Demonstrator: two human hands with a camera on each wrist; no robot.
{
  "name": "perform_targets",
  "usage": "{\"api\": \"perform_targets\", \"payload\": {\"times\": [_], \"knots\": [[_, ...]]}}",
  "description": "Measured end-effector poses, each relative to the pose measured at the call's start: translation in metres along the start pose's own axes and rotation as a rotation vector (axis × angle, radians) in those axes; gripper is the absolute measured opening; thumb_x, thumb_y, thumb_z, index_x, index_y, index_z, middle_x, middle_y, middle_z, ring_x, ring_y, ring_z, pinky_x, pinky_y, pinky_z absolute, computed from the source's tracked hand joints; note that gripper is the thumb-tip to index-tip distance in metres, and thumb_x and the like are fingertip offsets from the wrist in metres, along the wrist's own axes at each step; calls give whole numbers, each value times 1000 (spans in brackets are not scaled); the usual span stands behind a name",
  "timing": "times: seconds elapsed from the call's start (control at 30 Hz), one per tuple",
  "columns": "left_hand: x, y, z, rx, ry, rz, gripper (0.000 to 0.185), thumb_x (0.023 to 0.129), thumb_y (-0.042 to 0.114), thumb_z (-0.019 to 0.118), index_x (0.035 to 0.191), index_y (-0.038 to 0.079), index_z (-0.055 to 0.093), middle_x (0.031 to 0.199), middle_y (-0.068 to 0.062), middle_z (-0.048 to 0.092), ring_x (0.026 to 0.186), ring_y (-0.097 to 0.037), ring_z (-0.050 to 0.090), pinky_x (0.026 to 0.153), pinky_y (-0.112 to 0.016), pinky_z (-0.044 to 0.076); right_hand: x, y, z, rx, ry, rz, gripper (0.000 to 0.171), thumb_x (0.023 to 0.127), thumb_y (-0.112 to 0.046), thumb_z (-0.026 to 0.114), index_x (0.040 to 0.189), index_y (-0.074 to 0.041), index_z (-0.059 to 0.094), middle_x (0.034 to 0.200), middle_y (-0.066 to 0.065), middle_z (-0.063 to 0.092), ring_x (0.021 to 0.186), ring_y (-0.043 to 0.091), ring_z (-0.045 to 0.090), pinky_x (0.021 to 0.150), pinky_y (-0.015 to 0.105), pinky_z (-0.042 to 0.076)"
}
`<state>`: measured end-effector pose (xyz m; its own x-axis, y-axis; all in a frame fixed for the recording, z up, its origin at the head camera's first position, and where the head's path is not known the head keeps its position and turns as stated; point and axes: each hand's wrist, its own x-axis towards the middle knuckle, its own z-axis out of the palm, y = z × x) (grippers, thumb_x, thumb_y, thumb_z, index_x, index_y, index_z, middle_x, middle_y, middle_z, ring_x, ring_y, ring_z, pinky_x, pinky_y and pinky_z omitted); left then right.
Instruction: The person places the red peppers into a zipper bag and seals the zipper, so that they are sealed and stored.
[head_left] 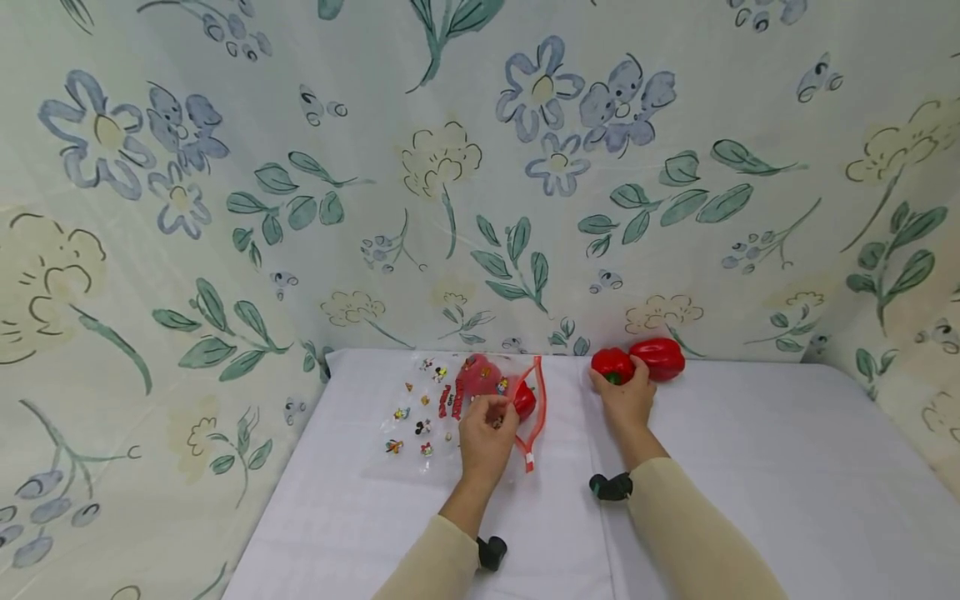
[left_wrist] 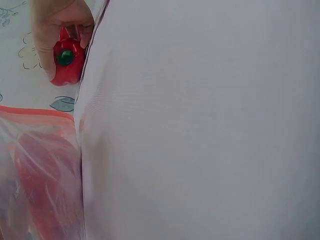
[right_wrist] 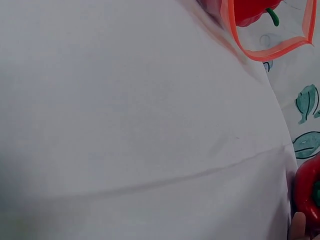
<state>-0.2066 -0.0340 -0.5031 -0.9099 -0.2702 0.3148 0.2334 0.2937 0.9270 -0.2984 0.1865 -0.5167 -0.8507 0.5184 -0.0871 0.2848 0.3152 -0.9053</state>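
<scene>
Head view: the left hand (head_left: pixel 486 435) pinches the red-rimmed mouth of a clear bag (head_left: pixel 450 408) lying flat on the white tabletop (head_left: pixel 750 467), holding it open; a pepper sits inside. The right hand (head_left: pixel 626 398) curls round a pepper (head_left: pixel 612 365) beside another pepper (head_left: pixel 658 357) at the wall.

Left wrist view: fingers (left_wrist: pixel 55 25) grip the pepper, stem outward.

Right wrist view: the bag mouth gapes.

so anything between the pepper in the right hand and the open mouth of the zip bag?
Nothing visible. The right hand grips a small red pepper at the table's back edge; only bare white tablecloth lies between it and the red-rimmed mouth of the clear plastic zip bag, which the left hand holds open. A second red pepper sits behind, off that path.
</scene>
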Motion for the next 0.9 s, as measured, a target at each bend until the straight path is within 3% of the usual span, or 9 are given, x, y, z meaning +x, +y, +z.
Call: {"api": "perform_targets", "payload": {"times": [0.37, 0.57, 0.9], "knots": [[0, -1, 0, -14, 0, 4, 10, 93, 13, 72, 101, 19, 69, 96, 5, 67, 92, -9, 63, 80, -20, 59, -5, 10, -5, 28, -13, -38, 93, 90, -28, 77, 162, -21, 19, 165, 18, 23, 154, 39, 22, 116, 63, 37], [-2, -3, -1, -12, 10, 6, 10, 93, 14, 72, 101, 18, 69, 95, 6, 67, 91, -8, 63, 79, -18, 58, -8, 17, -8, 86, -35, -20, 93, 90, -35, 76, 163, -22, 19, 167, 14, 24, 155, 38, 22, 117, 61, 37], [0, -3, -1, -5, 13, 21, 11, 92, 13, 72, 101, 19, 69, 95, 6, 67, 90, -8, 63, 78, -18, 58, -19, 15, -19, 197, -131, 42, 94, 89, -50, 74, 163, -32, 19, 165, 14, 28, 147, 37, 34, 106, 50, 52]]}}
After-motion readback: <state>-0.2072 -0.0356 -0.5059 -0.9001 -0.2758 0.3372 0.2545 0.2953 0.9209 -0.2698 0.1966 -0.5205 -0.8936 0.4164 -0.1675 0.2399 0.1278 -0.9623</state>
